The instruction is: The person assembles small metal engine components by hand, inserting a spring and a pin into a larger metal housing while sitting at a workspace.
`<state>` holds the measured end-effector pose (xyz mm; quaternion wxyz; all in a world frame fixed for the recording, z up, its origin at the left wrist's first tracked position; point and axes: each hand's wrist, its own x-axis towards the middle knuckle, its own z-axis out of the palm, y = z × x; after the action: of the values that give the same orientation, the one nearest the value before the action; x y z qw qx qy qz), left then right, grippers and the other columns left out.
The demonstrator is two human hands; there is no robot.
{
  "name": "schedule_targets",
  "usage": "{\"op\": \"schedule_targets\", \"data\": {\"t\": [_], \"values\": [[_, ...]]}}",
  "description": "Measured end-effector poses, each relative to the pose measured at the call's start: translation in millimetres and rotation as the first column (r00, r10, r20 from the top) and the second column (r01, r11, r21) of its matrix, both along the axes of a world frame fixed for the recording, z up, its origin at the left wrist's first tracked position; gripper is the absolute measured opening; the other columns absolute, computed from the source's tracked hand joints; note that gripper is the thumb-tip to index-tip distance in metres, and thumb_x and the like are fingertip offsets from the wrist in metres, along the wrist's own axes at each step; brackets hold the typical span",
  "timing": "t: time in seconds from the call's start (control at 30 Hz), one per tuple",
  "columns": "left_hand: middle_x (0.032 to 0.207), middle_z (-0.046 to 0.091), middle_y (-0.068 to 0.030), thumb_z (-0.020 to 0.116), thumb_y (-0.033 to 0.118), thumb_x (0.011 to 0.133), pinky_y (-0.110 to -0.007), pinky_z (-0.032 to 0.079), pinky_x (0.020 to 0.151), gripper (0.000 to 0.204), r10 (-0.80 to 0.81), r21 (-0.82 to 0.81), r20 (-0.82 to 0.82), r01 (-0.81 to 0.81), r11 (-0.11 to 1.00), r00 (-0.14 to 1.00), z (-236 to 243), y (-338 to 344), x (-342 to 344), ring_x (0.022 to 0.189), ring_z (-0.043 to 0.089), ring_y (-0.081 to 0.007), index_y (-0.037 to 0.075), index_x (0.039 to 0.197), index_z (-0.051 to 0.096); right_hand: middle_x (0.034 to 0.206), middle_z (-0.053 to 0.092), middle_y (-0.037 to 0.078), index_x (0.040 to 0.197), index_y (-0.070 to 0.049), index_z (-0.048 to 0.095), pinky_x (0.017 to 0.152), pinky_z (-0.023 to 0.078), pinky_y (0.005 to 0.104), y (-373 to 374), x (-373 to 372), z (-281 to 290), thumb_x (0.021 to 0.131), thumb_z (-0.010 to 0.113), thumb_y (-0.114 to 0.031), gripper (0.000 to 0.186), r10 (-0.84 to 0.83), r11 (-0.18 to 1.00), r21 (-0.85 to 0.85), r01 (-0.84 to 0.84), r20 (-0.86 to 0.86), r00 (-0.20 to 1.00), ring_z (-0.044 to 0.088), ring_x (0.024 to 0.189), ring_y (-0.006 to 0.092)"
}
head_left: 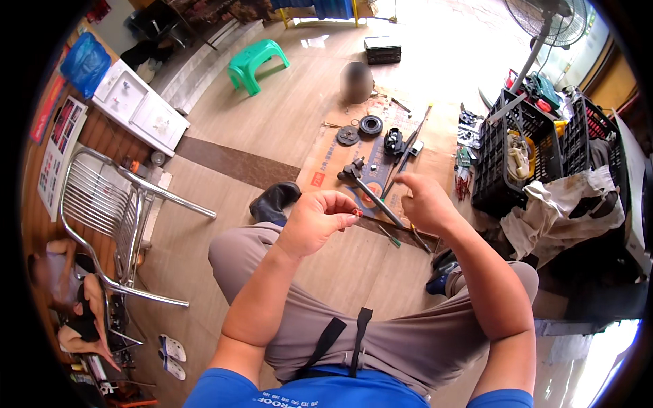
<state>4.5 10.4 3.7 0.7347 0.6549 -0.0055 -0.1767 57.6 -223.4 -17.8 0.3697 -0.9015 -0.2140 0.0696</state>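
Between the thumb and fingers of my left hand (pixel 318 223), closed in a pinch, is a small red-orange piece (pixel 358 212) too tiny to name. My right hand (pixel 428 206) hangs in the air to its right, index finger stretched leftward and the others curled; whatever they may hold is hidden. Below both hands, a cardboard sheet (pixel 326 160) covers part of the floor. On it lie a dark bar with a thick jointed head (pixel 373 193), a black ring (pixel 371 125), a grey disc (pixel 347 135), and a black mechanical part (pixel 393 141). A thin green-tipped tool (pixel 391 236) rests near my knees.
Black plastic crates (pixel 500 173) full of tools and cloths stand at right, with a dirty white cloth (pixel 564 214) draped over. A fan (pixel 547 20) rises behind. At left are a metal chair (pixel 112 211), a green stool (pixel 257 62) and a seated person (pixel 78 299).
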Motion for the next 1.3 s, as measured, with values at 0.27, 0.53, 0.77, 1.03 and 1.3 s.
{"op": "schedule_targets", "data": {"t": [0.27,0.53,0.77,1.03,1.3], "values": [[0.086,0.068,-0.0036,0.065,-0.004,0.083,-0.021,0.049,0.068,0.012,0.037,0.163,0.058,-0.046,0.986,0.998,2.3,-5.5,-2.5,0.076,0.060,-0.0067,-0.002,0.095,0.066,0.092,0.068,0.013,0.109,0.005,0.061,0.062,0.052,0.0268,29.2,-15.2,28.8,0.087,0.063,-0.008,0.025,0.349,0.841,0.538,-0.057,-0.460,0.816,0.064,0.071,0.0147],[0.088,0.068,-0.0046,0.065,-0.005,0.084,-0.023,0.052,0.076,0.013,0.037,0.336,0.116,-0.074,0.939,0.993,-3.5,-6.7,-3.3,0.082,0.062,-0.0084,-0.006,0.097,0.065,0.075,0.064,0.019,0.087,0.001,0.064,0.064,0.049,0.0371,30.6,-13.9,31.8,0.085,0.065,-0.015,0.016,0.262,0.945,0.212,-0.250,-0.029,0.965,0.064,0.070,0.0309],[0.086,0.068,-0.0055,0.065,-0.002,0.084,-0.023,0.051,0.072,0.011,-0.077,0.189,-0.013,0.078,0.979,0.997,-4.1,-6.5,-3.4,0.079,0.062,-0.0088,-0.004,0.095,0.066,0.068,0.060,0.015,0.084,0.001,0.062,0.060,0.047,0.0356,30.3,-3.5,0.4,0.086,0.064,-0.014,0.016,0.209,0.919,0.369,-0.140,-0.153,0.966,0.059,0.062,0.0228],[0.086,0.067,-0.0048,0.064,0.000,0.086,-0.024,0.050,0.068,0.012,0.249,-0.227,-0.044,-0.253,0.940,0.967,-15.7,4.3,7.2,0.073,0.061,-0.0111,0.001,0.098,0.062,0.059,0.052,0.007,0.082,0.000,0.061,0.055,0.043,0.0318,37.5,-9.1,-10.8,0.088,0.063,-0.013,0.015,0.224,0.850,0.526,0.014,-0.387,0.894,0.049,0.056,0.0126],[0.082,0.066,-0.0050,0.063,0.002,0.087,-0.024,0.052,0.067,0.010,0.316,-0.153,-0.051,-0.320,0.935,0.948,-17.2,0.6,8.8,0.072,0.063,-0.0121,0.002,0.097,0.063,0.067,0.056,0.015,0.084,-0.001,0.061,0.058,0.046,0.0339,40.6,-23.5,21.0,0.087,0.063,-0.010,0.010,0.163,0.909,0.391,-0.141,-0.022,0.986,0.055,0.059,0.0253]]}}
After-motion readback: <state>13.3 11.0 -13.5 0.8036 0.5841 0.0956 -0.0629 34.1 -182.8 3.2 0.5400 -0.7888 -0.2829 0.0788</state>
